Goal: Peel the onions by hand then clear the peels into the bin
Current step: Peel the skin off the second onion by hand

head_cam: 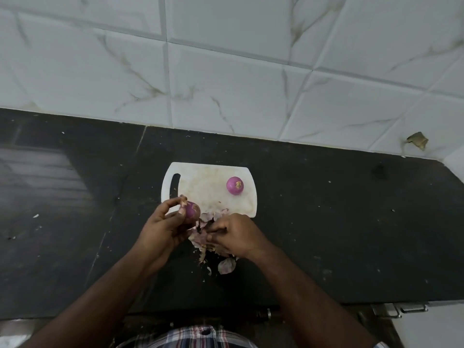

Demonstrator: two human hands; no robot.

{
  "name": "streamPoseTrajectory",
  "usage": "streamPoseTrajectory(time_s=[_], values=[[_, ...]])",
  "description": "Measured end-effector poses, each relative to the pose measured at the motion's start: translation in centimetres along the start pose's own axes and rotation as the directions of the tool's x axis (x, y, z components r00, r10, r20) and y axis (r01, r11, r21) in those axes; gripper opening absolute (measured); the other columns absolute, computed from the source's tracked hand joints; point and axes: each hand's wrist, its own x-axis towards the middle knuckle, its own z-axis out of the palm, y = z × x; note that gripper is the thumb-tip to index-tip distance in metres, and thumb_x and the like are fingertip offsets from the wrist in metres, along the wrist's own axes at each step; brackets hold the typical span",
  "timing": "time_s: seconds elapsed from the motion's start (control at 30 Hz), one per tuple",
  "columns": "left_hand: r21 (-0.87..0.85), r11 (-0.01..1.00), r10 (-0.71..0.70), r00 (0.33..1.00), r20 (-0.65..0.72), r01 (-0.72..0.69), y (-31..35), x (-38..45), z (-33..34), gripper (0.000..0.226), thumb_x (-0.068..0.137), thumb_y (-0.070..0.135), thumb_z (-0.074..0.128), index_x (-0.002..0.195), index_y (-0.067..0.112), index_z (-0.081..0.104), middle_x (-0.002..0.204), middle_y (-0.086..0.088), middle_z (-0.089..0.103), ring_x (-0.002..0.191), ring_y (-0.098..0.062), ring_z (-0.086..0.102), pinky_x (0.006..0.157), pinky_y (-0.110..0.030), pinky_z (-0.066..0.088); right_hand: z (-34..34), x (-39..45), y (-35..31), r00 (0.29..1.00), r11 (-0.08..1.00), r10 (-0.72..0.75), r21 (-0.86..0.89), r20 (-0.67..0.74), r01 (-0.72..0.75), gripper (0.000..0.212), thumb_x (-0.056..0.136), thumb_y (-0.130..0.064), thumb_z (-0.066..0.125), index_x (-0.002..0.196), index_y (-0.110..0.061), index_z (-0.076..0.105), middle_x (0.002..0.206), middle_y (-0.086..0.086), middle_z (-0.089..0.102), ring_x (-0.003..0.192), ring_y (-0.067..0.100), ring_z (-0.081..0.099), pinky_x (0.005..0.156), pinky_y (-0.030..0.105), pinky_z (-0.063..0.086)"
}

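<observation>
Single head-worn camera looked steeply down at the bench (326, 222) from close above, facing the tiled wall (226, 59) behind the bench.

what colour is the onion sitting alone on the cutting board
Purple-pink, with a tan root tuft: the peeled onion shows best in the head view.

The right hand (232, 232) hides part of the peels (200, 241).

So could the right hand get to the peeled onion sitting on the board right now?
Probably yes. The peeled onion sits alone on the cutting board, with bare board between it and the right hand. That hand is on the peels, though, so it would have to let go first.
</observation>
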Motion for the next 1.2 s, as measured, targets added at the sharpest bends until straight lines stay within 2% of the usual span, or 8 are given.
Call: streamPoseTrajectory(time_s=[0.1, 0.2, 0.33, 0.47, 0.83, 0.93, 1.07, 1.2], values=[[-0.03, 0.999, -0.042, 0.999, 0.014, 0.042, 0.3, -0.2, 0.1, 0.022, 0.099, 0.011, 0.056, 0.119, 0.017, 0.064, 0.114, -0.022, 0.07, 0.094, -0.035, 0.068, 0.082, -0.042, 0.053, -0.2, 0.2, -0.9, 0.991, 0.986, -0.007, 0.165, -0.131, 0.029, 0.044, 0.082, -0.03, 0.08, 0.124, -0.023, 0.07, 0.119, -0.006, 0.072, 0.101, 0.001, 0.065, 0.083, 0.01, 0.048], [-0.011, 0.997, -0.072, 0.995, 0.075, 0.073, 1.2, -0.5, 0.8, 0.017, 0.1, 0.012, 0.055, 0.115, 0.012, 0.062, 0.1, -0.015, 0.073, 0.079, -0.026, 0.07, 0.071, -0.036, 0.058, 0.2, 0.8, -1.9, 0.991, 0.956, -0.023, 0.286, -0.133, 0.061, 0.07, 0.078, -0.026, 0.084, 0.142, -0.026, 0.054, 0.134, -0.012, 0.061, 0.117, 0.004, 0.059, 0.099, 0.024, 0.051], [0.049, 0.993, -0.107, 0.99, 0.096, 0.103, 2.1, -0.4, 1.8, 0.009, 0.098, 0.014, 0.061, 0.104, 0.008, 0.059, 0.087, -0.01, 0.072, 0.074, -0.022, 0.07, 0.067, -0.037, 0.06, 0.9, 1.3, -2.6, 0.97, 0.963, -0.056, 0.242, -0.238, 0.115, 0.049, 0.082, -0.018, 0.079, 0.129, -0.025, 0.066, 0.119, -0.009, 0.072, 0.107, 0.001, 0.065, 0.096, 0.026, 0.054], [0.096, 0.992, -0.091, 0.994, 0.059, 0.085, 2.1, 0.1, 2.4, 0.01, 0.097, 0.013, 0.064, 0.102, 0.007, 0.057, 0.087, -0.014, 0.071, 0.07, -0.023, 0.07, 0.062, -0.035, 0.06, 1.2, 1.1, -2.3, 0.958, 0.95, 0.007, 0.302, -0.286, 0.084, 0.047, 0.078, -0.026, 0.084, 0.123, -0.021, 0.071, 0.112, -0.006, 0.075, 0.1, 0.002, 0.069, 0.091, 0.03, 0.058], [0.048, 0.997, -0.069, 0.998, 0.01, 0.068, 1.1, 0.6, 2.8, 0.017, 0.094, 0.016, 0.07, 0.101, 0.005, 0.058, 0.098, -0.017, 0.066, 0.074, -0.026, 0.07, 0.075, -0.045, 0.061, 1.5, 0.8, -2.2, 0.902, 0.966, 0.073, 0.256, -0.426, 0.043, 0.025, 0.077, -0.02, 0.084, 0.101, -0.014, 0.079, 0.092, -0.005, 0.077, 0.084, 0.004, 0.071, 0.076, 0.019, 0.057], [0.033, 0.997, -0.075, 0.997, 0.005, 0.075, 0.9, 0.5, 2.9, 0.017, 0.096, 0.014, 0.068, 0.102, 0.003, 0.057, 0.097, -0.017, 0.065, 0.072, -0.025, 0.069, 0.083, -0.052, 0.061, 1.8, 0.8, -1.9, 0.893, 0.957, 0.102, 0.287, -0.439, 0.032, 0.019, 0.077, -0.022, 0.085, 0.093, -0.014, 0.079, 0.088, -0.006, 0.076, 0.081, 0.003, 0.07, 0.071, 0.018, 0.056], [0.021, 0.996, -0.085, 0.996, -0.002, 0.085, 0.7, 0.5, 2.9, 0.017, 0.096, 0.014, 0.067, 0.104, 0.002, 0.058, 0.095, -0.019, 0.063, 0.08, -0.032, 0.07, 0.082, -0.05, 0.061, 1.8, 0.8, -1.6, 0.881, 0.942, 0.149, 0.335, -0.448, 0.011, 0.01, 0.078, -0.02, 0.083, 0.084, -0.017, 0.076, 0.083, -0.006, 0.075, 0.079, 0.004, 0.07, 0.07, 0.021, 0.057], [0.011, 0.996, -0.089, 0.996, 0.027, 0.089, 0.5, 0.3, 2.7, 0.013, 0.096, 0.011, 0.066, 0.101, 0.003, 0.057, 0.091, -0.02, 0.064, 0.079, -0.034, 0.072, 0.078, -0.045, 0.062, 1.5, 1.0, -1.1, 0.923, 0.857, 0.219, 0.514, -0.316, -0.028, 0.021, 0.088, -0.013, 0.073, 0.108, -0.019, 0.075, 0.101, -0.003, 0.076, 0.095, 0.008, 0.071, 0.086, 0.033, 0.06]])
